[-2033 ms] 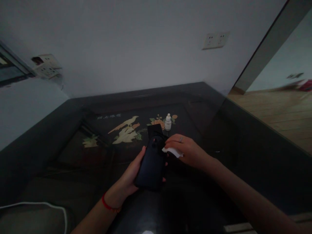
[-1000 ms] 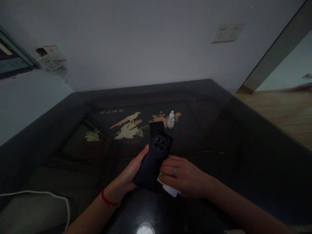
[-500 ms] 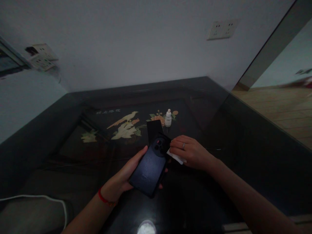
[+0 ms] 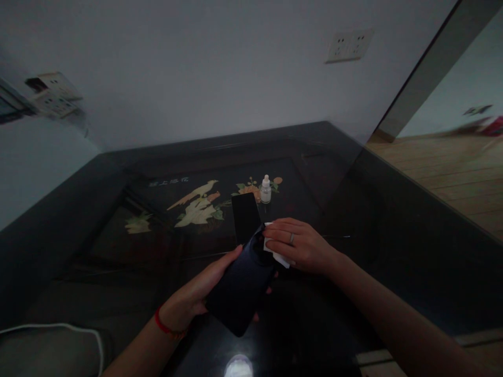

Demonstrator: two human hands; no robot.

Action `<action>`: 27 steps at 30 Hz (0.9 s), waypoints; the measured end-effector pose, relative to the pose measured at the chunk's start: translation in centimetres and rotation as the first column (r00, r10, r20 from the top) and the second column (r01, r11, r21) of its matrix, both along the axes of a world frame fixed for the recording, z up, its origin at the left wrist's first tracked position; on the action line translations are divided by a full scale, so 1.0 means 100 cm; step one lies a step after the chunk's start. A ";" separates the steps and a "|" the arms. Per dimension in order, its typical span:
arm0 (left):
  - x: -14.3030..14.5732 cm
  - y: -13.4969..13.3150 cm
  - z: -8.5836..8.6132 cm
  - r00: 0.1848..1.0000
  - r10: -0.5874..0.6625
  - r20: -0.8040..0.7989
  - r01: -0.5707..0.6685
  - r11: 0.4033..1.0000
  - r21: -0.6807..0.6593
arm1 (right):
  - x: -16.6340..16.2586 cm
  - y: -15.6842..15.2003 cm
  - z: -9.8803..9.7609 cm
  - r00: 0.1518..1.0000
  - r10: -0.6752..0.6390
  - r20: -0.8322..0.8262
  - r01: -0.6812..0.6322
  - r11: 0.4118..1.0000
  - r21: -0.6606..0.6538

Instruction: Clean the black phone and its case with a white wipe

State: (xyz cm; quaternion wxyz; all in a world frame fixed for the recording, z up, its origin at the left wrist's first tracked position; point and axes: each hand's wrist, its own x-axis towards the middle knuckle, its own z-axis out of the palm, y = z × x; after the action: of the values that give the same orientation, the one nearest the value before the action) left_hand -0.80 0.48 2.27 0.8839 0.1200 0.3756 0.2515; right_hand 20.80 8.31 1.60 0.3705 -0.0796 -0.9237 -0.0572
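Note:
My left hand [image 4: 196, 293] grips a dark phone [image 4: 239, 285] back side up, tilted over the table. A red band circles that wrist. My right hand [image 4: 301, 243], with a ring on one finger, presses a small white wipe [image 4: 275, 254] against the phone's round camera end. A second flat black slab [image 4: 244, 215] lies on the table just beyond the phone. A small white dropper bottle [image 4: 266, 189] stands upright behind it.
The dark glossy table [image 4: 353, 220] has an inlaid bird and flower picture [image 4: 196, 201]. White walls with sockets [image 4: 348, 46] rise behind it. A wooden floor [image 4: 451, 173] lies to the right. A grey cushion with white piping [image 4: 51, 348] sits at bottom left.
My right hand slid the wipe down the phone's back and then returned it to the camera end. The phone has tilted a little more to the left.

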 end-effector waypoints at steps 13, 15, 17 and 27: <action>0.001 0.000 0.005 0.994 0.064 -0.084 -0.062 0.998 0.017 | -0.002 -0.003 0.001 0.999 -0.041 -0.033 0.040 0.999 -0.026; -0.001 0.001 0.005 0.987 0.115 -0.111 -0.112 0.993 0.037 | -0.001 -0.002 0.002 0.999 -0.044 -0.023 0.044 0.999 -0.026; -0.002 0.001 0.005 0.979 0.152 -0.138 -0.144 0.987 0.066 | 0.000 -0.002 0.002 0.998 -0.057 -0.021 0.056 0.998 -0.042; 0.004 -0.006 0.002 0.973 0.181 -0.141 -0.147 0.963 0.225 | 0.002 -0.007 0.005 0.984 -0.048 -0.174 0.007 0.974 -0.225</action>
State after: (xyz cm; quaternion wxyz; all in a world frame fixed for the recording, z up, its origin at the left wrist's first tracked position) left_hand -0.43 -0.11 2.42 0.8090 0.2023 0.4249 0.3522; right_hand 20.96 7.60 2.14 0.4396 -0.1384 -0.8861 0.0493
